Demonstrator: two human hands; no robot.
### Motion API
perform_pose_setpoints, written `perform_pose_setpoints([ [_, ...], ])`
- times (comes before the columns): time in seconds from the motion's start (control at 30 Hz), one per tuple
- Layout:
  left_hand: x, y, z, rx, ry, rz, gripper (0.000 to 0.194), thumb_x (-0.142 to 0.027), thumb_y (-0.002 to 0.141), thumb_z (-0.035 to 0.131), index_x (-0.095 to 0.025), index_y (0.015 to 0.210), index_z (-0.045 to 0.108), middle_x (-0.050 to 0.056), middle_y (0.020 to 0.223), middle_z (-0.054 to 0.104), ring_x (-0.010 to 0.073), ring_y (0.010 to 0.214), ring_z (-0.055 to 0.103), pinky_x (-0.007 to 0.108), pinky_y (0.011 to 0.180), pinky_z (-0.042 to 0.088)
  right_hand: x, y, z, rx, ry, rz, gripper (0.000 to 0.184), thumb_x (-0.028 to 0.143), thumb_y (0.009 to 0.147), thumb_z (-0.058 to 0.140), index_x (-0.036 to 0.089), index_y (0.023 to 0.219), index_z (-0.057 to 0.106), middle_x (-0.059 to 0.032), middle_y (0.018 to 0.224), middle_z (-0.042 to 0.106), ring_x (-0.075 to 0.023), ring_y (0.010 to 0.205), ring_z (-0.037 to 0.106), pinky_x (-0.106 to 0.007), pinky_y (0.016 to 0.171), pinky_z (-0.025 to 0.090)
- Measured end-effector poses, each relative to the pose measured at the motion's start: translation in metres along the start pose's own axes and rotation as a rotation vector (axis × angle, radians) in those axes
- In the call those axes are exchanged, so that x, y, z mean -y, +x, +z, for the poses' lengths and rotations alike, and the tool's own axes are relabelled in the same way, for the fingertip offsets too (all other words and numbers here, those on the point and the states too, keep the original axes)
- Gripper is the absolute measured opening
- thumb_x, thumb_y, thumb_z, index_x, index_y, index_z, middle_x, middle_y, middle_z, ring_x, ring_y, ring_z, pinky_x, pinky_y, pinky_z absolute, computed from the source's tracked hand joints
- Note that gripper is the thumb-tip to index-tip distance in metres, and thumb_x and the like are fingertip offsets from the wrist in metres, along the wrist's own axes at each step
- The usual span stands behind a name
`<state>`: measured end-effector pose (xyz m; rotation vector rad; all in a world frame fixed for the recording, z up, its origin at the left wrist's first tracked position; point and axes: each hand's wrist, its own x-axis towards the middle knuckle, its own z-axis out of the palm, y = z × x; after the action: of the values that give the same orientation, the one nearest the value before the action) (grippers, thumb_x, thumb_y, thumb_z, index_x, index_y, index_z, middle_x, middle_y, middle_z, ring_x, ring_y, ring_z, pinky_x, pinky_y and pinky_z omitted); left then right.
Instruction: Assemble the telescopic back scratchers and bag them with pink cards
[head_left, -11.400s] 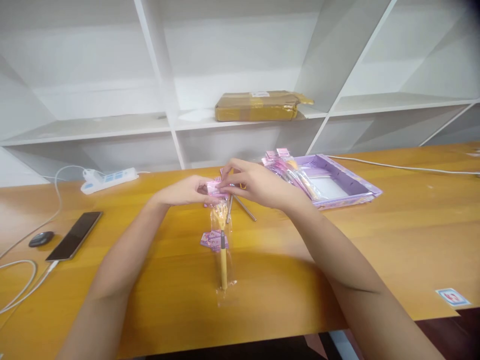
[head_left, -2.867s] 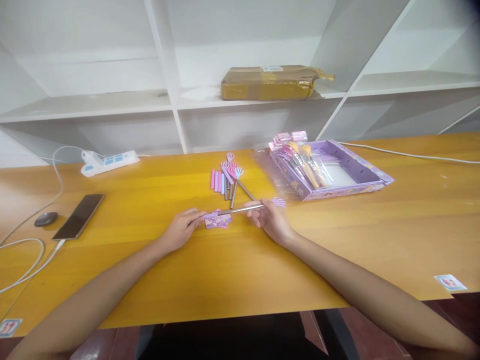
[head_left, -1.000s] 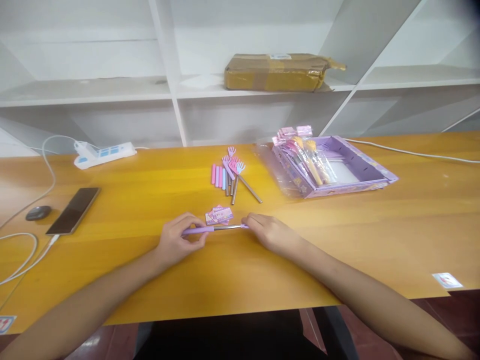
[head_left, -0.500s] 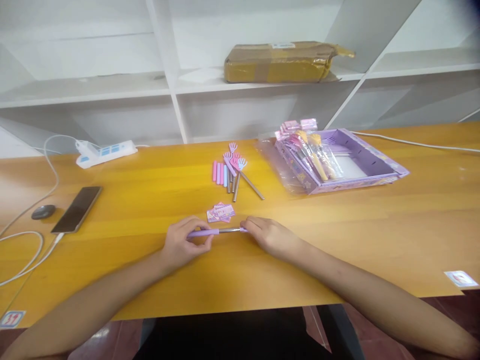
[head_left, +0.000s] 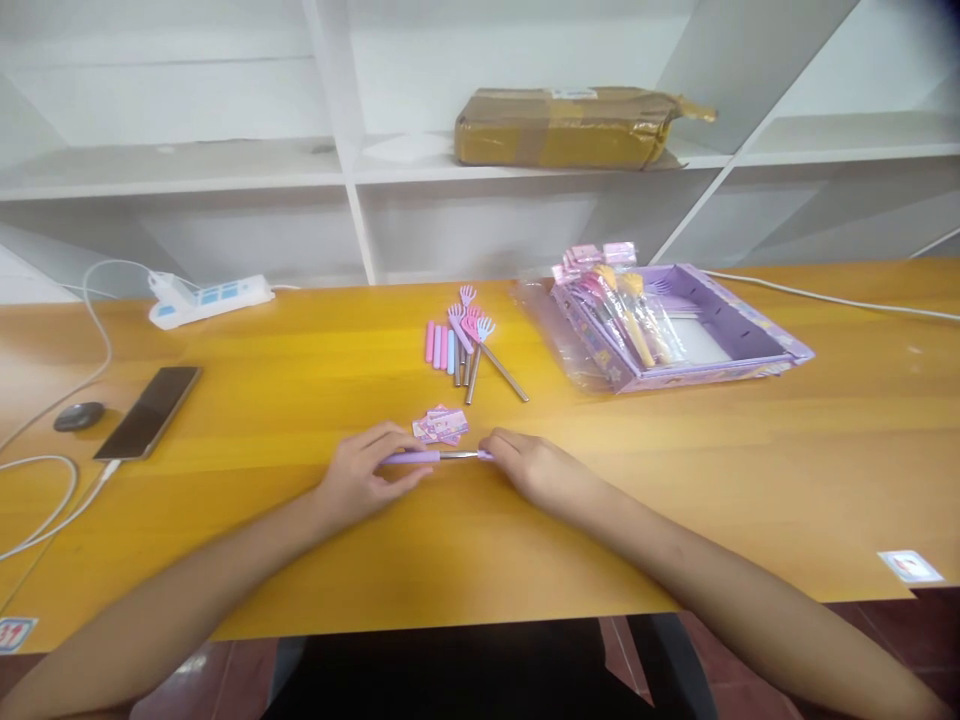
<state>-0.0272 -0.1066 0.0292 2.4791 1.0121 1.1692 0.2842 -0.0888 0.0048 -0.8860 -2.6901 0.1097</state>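
Note:
A back scratcher (head_left: 412, 457) with a purple handle and a bare metal rod lies level between my hands, just above the table. My left hand (head_left: 364, 472) is loosely around the handle end, its fingers behind and its thumb a little apart below. At the other end, the fingers of my right hand (head_left: 529, 465) pinch the purple head, which they mostly hide. Just beyond is a small stack of pink and purple cards (head_left: 442, 424). Farther back lie several claw-headed metal rods (head_left: 472, 365) and, beside them, several pink, purple and blue handle sleeves (head_left: 440, 346).
On the right stands a purple tray box (head_left: 750, 360) with bagged scratchers (head_left: 634, 310) over its left side. To the left are a phone (head_left: 150, 412) on a cable, a black mouse (head_left: 79, 416) and a power strip (head_left: 214, 300). A taped parcel (head_left: 570, 128) sits on the shelf.
My left thumb and fingers have spread slightly around the handle. The right hand keeps its pinch on the head. The whole view has shifted a little.

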Motion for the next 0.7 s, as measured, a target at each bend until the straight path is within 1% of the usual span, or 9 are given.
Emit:
perform_pose_setpoints([
  [0.1, 0.011, 0.004, -0.010, 0.103, 0.157, 0.105, 0.021, -0.035, 0.106, 0.072, -0.023, 0.123, 0.075, 0.004, 0.099, 0.080, 0.0166, 0.085, 0.075, 0.029, 0.078, 0.057, 0.001, 0.005, -0.007, 0.027, -0.036, 0.018, 0.025, 0.025, 0.119, 0.040, 0.018, 0.112, 0.062, -0.0076, 0.095, 0.070, -0.0181, 0.073, 0.064, -0.029, 0.066, 0.046],
  [0.17, 0.015, 0.005, -0.015, 0.141, 0.316, 0.195, 0.018, -0.032, 0.109, 0.066, -0.023, 0.122, 0.076, 0.003, 0.092, 0.079, 0.0170, 0.080, 0.072, 0.030, 0.073, 0.050, 0.003, 0.010, -0.010, 0.033, -0.065, 0.015, 0.028, 0.033, 0.120, 0.040, 0.018, 0.110, 0.062, -0.0076, 0.096, 0.071, -0.0185, 0.074, 0.065, -0.030, 0.067, 0.045],
  [0.2, 0.017, 0.005, -0.016, 0.149, 0.395, 0.241, 0.017, -0.031, 0.110, 0.065, -0.022, 0.120, 0.076, 0.002, 0.087, 0.077, 0.0172, 0.077, 0.069, 0.032, 0.070, 0.047, 0.004, 0.012, -0.012, 0.037, -0.078, 0.012, 0.029, 0.034, 0.120, 0.040, 0.019, 0.109, 0.062, -0.0076, 0.097, 0.071, -0.0188, 0.075, 0.065, -0.031, 0.067, 0.044],
  [0.27, 0.018, 0.006, -0.019, 0.162, 0.531, 0.311, 0.016, -0.028, 0.111, 0.062, -0.020, 0.114, 0.075, 0.002, 0.080, 0.074, 0.0177, 0.071, 0.063, 0.034, 0.066, 0.040, 0.006, 0.015, -0.015, 0.056, -0.097, 0.009, 0.026, 0.029, 0.119, 0.040, 0.019, 0.109, 0.062, -0.0071, 0.096, 0.070, -0.0190, 0.076, 0.064, -0.031, 0.067, 0.043],
  [0.33, 0.018, 0.008, -0.022, 0.165, 0.630, 0.350, 0.018, -0.027, 0.112, 0.058, -0.018, 0.109, 0.073, 0.002, 0.076, 0.070, 0.0184, 0.069, 0.059, 0.035, 0.065, 0.037, 0.006, 0.015, -0.020, 0.070, -0.118, 0.017, 0.021, 0.019, 0.117, 0.043, 0.019, 0.108, 0.062, -0.0062, 0.094, 0.069, -0.0184, 0.074, 0.062, -0.031, 0.066, 0.040],
  [0.43, 0.018, 0.011, -0.031, 0.194, 0.704, 0.359, 0.028, -0.029, 0.115, 0.051, -0.018, 0.098, 0.070, 0.002, 0.075, 0.068, 0.0194, 0.069, 0.057, 0.035, 0.066, 0.036, -0.002, 0.008, -0.032, 0.058, -0.172, 0.032, 0.019, 0.010, 0.111, 0.046, 0.019, 0.106, 0.062, -0.0051, 0.092, 0.067, -0.0170, 0.073, 0.059, -0.031, 0.065, 0.034],
  [0.53, 0.017, 0.008, -0.046, 0.254, 0.761, 0.327, 0.036, -0.030, 0.117, 0.047, -0.019, 0.087, 0.065, 0.003, 0.075, 0.065, 0.0204, 0.070, 0.056, 0.035, 0.067, 0.036, -0.011, -0.008, -0.044, -0.029, -0.238, 0.028, 0.020, 0.005, 0.106, 0.048, 0.019, 0.104, 0.062, -0.0046, 0.092, 0.067, -0.0167, 0.074, 0.058, -0.032, 0.066, 0.032],
  [0.63, 0.017, -0.002, -0.061, 0.309, 0.786, 0.312, 0.038, -0.029, 0.116, 0.048, -0.019, 0.083, 0.062, 0.002, 0.074, 0.062, 0.0211, 0.070, 0.054, 0.035, 0.068, 0.037, -0.017, -0.030, -0.050, -0.126, -0.288, 0.020, 0.020, 0.007, 0.108, 0.049, 0.019, 0.101, 0.064, -0.0043, 0.090, 0.066, -0.0171, 0.075, 0.057, -0.032, 0.067, 0.032],
  [0.7, 0.020, -0.012, -0.072, 0.330, 0.791, 0.301, 0.036, -0.028, 0.116, 0.049, -0.020, 0.083, 0.061, 0.002, 0.074, 0.060, 0.0213, 0.070, 0.053, 0.035, 0.068, 0.036, -0.022, -0.050, -0.051, -0.146, -0.319, 0.050, 0.019, 0.010, 0.109, 0.050, 0.019, 0.102, 0.065, -0.0044, 0.090, 0.066, -0.0176, 0.075, 0.058, -0.032, 0.069, 0.034],
])
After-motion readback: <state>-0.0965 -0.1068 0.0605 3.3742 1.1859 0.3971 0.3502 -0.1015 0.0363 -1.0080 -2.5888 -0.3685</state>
